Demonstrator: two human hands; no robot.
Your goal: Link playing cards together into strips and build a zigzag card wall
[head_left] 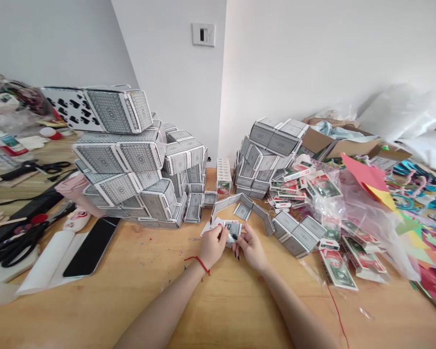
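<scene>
Just below the frame's centre, the left hand (212, 246) and right hand (251, 248) hold a small grey-patterned stack of playing cards (233, 230) low over the pale wooden tabletop (160, 291), fingers pinched on its opposite ends, probably to square it.

The stacked card blocks (131, 160) are printed with a fine grey-and-white lattice, and black pips (70, 107) are shown on one white face. The held card pack (233, 230) is marked in what seems green, red and white, and a red cord (200, 262) is worn at one wrist. The table (218, 300) is pale honey wood.
</scene>
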